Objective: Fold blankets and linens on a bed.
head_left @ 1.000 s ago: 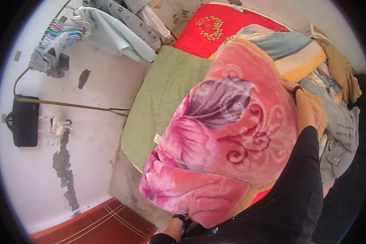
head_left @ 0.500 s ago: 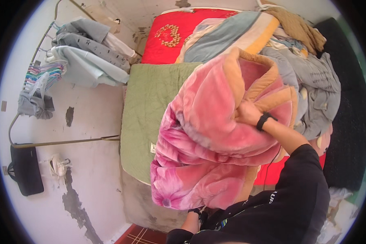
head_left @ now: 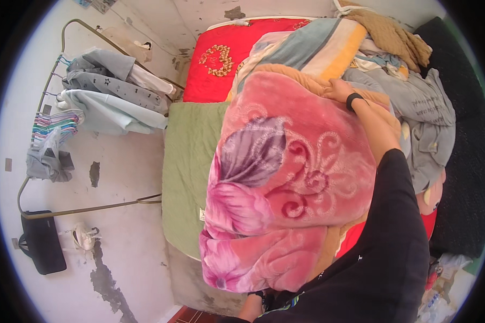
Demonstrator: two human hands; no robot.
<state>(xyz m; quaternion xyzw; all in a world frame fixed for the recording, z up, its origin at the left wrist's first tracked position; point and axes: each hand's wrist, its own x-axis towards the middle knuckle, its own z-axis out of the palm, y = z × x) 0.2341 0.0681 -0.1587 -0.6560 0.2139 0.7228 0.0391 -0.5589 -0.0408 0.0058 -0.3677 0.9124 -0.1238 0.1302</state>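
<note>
A thick pink blanket [head_left: 312,161] with a flower pattern and a tan border lies folded in layers across the bed, its upper face fairly smooth. At its far right edge, my right hand [head_left: 338,90] is closed on the tan border, the arm reaching over the blanket's right side. My left forearm [head_left: 250,308], with a dark wristband, comes in low by the near edge of the blanket. The fingers of that hand are hidden by the blanket and my sleeve. Under and left of the blanket is a green quilted pad [head_left: 191,161].
A red cover [head_left: 199,81] and a striped blanket [head_left: 302,51] lie beyond. Grey bedding [head_left: 431,137] and a brown cloth [head_left: 396,37] are heaped at the right. On the left wall, a metal rack [head_left: 91,211] carries clothes and hangers; a black bag [head_left: 44,247] hangs below it.
My right hand has moved away from me with the blanket's tan edge. The raised, bunched fold has come down flatter, showing the flower and scroll pattern.
</note>
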